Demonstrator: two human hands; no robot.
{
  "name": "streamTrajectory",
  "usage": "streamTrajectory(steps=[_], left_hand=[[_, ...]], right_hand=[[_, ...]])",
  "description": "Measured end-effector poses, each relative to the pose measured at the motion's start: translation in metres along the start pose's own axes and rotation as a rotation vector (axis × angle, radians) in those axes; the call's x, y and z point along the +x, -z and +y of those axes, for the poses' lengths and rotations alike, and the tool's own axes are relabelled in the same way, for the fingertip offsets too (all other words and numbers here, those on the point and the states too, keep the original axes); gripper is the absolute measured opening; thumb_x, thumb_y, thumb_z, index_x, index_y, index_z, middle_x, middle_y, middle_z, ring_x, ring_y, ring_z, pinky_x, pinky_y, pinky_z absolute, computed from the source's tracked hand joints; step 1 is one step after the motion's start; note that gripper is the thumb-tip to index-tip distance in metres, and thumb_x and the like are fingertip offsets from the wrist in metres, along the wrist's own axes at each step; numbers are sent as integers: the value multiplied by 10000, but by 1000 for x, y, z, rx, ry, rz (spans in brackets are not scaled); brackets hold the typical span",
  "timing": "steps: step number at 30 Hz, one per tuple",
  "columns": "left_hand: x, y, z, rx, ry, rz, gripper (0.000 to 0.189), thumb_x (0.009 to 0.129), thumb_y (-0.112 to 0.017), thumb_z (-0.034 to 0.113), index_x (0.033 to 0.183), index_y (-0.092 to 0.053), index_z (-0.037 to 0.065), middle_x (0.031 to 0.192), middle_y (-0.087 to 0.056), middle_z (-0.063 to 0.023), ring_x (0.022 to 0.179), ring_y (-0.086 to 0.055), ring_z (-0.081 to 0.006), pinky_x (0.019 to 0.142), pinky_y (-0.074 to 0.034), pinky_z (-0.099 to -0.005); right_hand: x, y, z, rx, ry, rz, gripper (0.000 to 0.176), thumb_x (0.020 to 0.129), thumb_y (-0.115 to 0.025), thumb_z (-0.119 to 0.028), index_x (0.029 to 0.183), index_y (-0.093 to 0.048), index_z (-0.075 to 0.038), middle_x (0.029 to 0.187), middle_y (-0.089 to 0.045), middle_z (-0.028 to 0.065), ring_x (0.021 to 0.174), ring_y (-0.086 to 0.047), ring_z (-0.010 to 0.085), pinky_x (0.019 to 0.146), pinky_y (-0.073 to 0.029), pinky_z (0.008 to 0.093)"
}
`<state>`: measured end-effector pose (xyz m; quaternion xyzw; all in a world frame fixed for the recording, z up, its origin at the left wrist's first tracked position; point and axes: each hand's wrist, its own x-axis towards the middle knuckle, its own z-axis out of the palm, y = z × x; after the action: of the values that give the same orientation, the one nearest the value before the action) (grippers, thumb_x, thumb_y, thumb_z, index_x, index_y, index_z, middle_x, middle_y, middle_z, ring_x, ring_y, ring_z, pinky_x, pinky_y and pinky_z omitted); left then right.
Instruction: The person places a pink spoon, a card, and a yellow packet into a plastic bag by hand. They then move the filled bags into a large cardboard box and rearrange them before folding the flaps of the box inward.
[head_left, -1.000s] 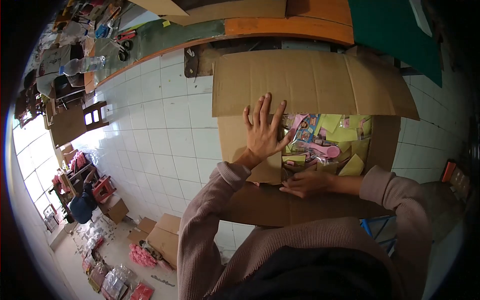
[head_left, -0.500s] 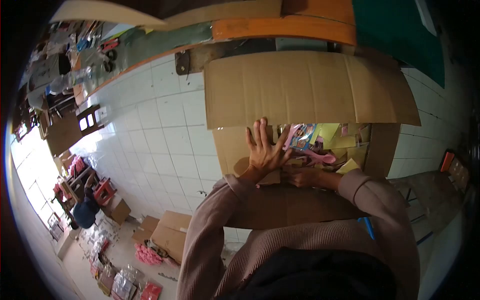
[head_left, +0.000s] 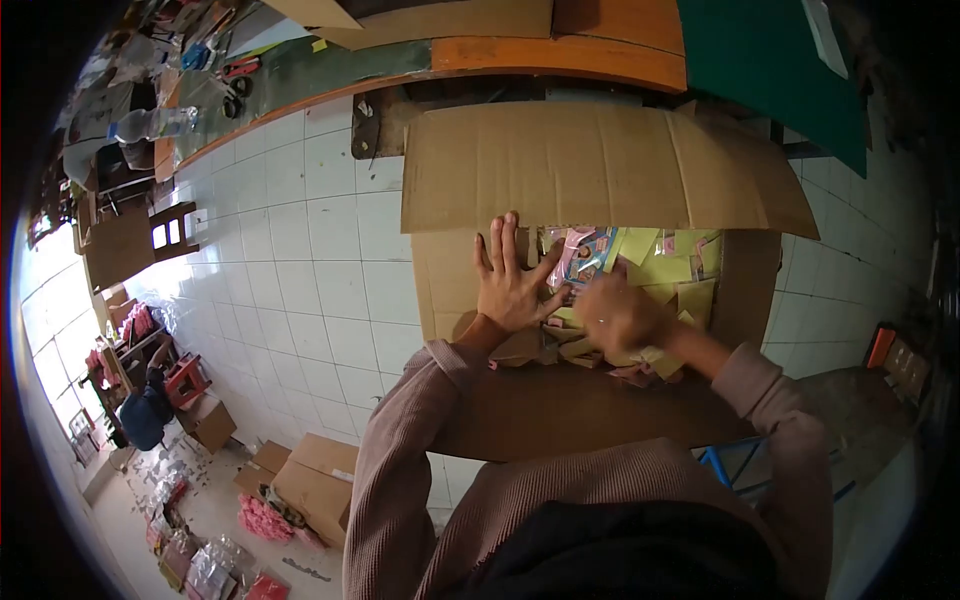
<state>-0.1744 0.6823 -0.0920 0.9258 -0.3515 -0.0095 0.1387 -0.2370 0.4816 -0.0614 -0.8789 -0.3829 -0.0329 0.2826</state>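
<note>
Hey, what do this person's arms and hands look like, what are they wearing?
Both arms are covered by long sleeves of a ribbed, dusty pink-brown knit. The left sleeve and right sleeve end in snug cuffs at the wrists. The left hand and right hand wear no gloves. The right one is too blurred to show finer detail.

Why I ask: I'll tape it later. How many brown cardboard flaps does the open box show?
4: far flap, left flap under the left hand, right flap, near flap. None seems hidden.

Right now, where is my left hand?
Mid-frame in the head view, the left hand lies flat on the cardboard box flap, packets and right hand just to its right.
</note>
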Motion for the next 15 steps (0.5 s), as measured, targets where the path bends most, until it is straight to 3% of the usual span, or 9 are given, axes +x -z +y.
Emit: streamTrajectory(steps=[1, 3, 4, 6, 8, 10, 11, 14, 15], left_hand=[[2, 1, -1, 7, 3, 11, 572, 754, -517, 577, 1235, -516, 267, 1387, -159, -329, 1299, -147, -466, 994, -139, -595], [1, 2, -1, -69, -29, 36, 605, 764, -478, 604, 1234, -509, 226, 1400, -144, -316, 1308, -131, -456, 997, -123, -597], [0, 2, -2, -65, -23, 40, 605, 764, -478, 604, 1234, -509, 226, 1400, -144, -316, 1308, -131, -456, 997, -123, -597], [-1, 0, -6, -77, -7, 14, 635, 785, -420, 618, 1233, -492, 173, 1413, -140, -294, 1316, -126, -442, 1003, -109, -590], [-1, 2, -9, -98, 15, 10, 638, 809, -375, 607, 1229, -480, 138, 1425, -140, -270, 1321, -124, -433, 1012, -104, -580], [0, 1, -7, -108, 14, 33, 605, 822, -373, 577, 1231, -479, 143, 1427, -150, -258, 1322, -123, -430, 1017, -107, -571], [0, 3, -6, -144, 28, 7, 593, 820, -375, 566, 1210, -493, 134, 1430, -147, -254, 1322, -126, -430, 1016, -107, -575], [2, 5, -7, -150, 7, 32, 549, 813, -415, 527, 1175, -514, 127, 1432, -136, -255, 1324, -119, -430, 1014, -114, -580], [4, 6, -7, -148, 10, 45, 549, 813, -415, 527, 1175, -514, 127, 1432, -136, -255, 1324, -119, -430, 1014, -114, -580]], right_hand=[[13, 18, 18, 29, -181, 64, 360, 722, -609, -259, 986, -577, -17, 987, -555, 112, 945, -521, 261, 788, -447, 367], [6, 18, 32, -117, -339, -110, 727, 697, -659, -406, 1288, -419, -57, 1235, -476, 140, 1124, -452, 287, 966, -335, 461], [9, 18, 27, -117, -331, -111, 727, 697, -659, -406, 1288, -419, -57, 1235, -476, 140, 1124, -452, 287, 966, -335, 461], [16, 15, 16, -128, -520, -100, 822, 662, -684, -429, 1337, -357, -94, 1307, -424, 110, 1171, -425, 273, 1023, -272, 496], [8, 4, 4, -56, -508, -33, 745, 680, -685, -384, 1310, -406, -101, 1304, -436, 85, 1189, -422, 257, 1048, -240, 506], [-12, 5, -4, 10, -349, -110, 644, 715, -673, -297, 1287, -445, -110, 1302, -443, 80, 1207, -416, 244, 1055, -241, 497], [-17, 12, -8, 66, -324, -156, 508, 738, -653, -227, 1214, -522, -107, 1252, -496, 94, 1183, -448, 246, 1055, -248, 495], [-52, 10, -13, 336, -283, -299, 424, 741, -643, -223, 1142, -572, -104, 1193, -548, 93, 1161, -475, 239, 1053, -257, 491], [-56, 13, -14, 326, -224, -212, 474, 661, -718, -326, 1058, -621, -86, 1047, -609, 70, 1053, -546, 266, 967, -368, 490]])
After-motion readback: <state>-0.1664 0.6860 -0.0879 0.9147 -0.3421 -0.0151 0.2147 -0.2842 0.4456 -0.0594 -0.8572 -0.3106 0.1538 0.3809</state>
